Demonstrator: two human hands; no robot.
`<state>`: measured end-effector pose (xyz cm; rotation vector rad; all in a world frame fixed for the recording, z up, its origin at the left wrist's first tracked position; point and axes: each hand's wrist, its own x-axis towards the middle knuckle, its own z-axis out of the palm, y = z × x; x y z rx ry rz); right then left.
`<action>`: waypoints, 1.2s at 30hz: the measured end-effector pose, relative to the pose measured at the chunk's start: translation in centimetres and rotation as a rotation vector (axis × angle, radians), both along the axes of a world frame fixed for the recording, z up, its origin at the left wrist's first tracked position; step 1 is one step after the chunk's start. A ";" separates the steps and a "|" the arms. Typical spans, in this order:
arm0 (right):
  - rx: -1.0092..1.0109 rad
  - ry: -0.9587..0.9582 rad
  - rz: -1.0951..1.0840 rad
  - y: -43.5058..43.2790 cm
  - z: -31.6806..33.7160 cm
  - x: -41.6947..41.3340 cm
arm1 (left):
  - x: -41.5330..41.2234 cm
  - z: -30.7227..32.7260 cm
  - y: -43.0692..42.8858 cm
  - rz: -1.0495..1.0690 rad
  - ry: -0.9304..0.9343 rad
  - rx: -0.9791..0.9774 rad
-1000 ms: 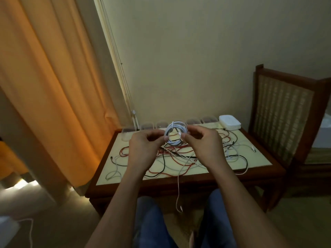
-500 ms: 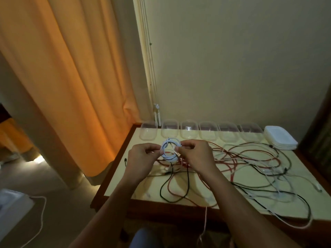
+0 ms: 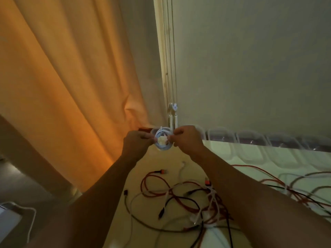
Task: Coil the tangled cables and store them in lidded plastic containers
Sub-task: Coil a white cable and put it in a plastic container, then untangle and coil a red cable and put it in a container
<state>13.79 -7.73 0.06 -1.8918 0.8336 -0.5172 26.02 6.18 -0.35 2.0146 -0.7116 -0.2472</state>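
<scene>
Fingers (image 3: 147, 138) of my left hand (image 3: 136, 145) & right hand (image 3: 189, 140) pinch opposite sides of the white cable coil (image 3: 163, 142), one hand per side, coil held upright btwn them. Position: just above the far-left corner of the bench (image 3: 161, 163), in front of the left end of a row of clear containers (image 3: 250, 140) lined along the far edge, against the wall. Coil = several tight, roughly round loops; whether its free end is tucked in, can't tell. Near side & right: tangle (image 3: 188, 197) of red, black & white cables, unsorted, lying on the bench. Orange curtain (image 3: 71, 86) at left.

Step in hand (my judgement): coiling of this cable is done or nearly so, and storing comes next. Most of the task remains, since the tangle is large; container contents are hard to make out.

Next move calls for:
- a firm pinch on both sides so the loops don't spring open;
- coil laid flat into the left-end container;
- release only once the walls hold it;
- then a lid (none in view).
</scene>
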 end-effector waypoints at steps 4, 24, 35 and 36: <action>0.060 0.035 0.005 -2.8 -2.0 3.5 | 3.8 -2.1 -2.4 0.010 0.054 0.037; -0.613 0.314 0.031 -7.3 -9.9 10.0 | 8.1 -7.7 -6.4 0.008 -0.429 0.383; -0.428 0.233 0.184 -4.1 -5.4 3.9 | 3.2 -5.7 -1.5 -0.100 -0.341 0.296; -0.399 0.244 0.221 -3.5 -5.1 3.0 | 2.5 -5.8 -0.7 -0.117 -0.336 0.301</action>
